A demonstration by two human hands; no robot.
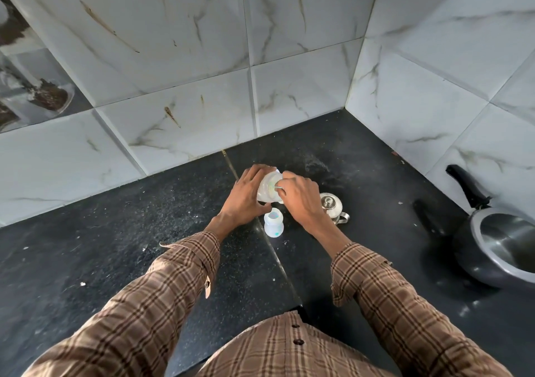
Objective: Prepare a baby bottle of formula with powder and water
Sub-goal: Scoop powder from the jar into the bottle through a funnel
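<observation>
Steel pot (330, 204) and baby bottle (273, 222) are crowding both hands; pressure cooker (498, 249) is blocking the right side.

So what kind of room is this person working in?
Most likely a home kitchen corner: a dark stone counter against marble-look wall tiles, with a pressure cooker and a small lidded steel pot standing on it.

I see my own long-sleeved shirt (289, 347) in brown and tan plaid, dark round buttons running down its front. The left sleeve (162, 284) has an unfastened cuff with a pale button; the right sleeve (385, 295) matches it.
</observation>
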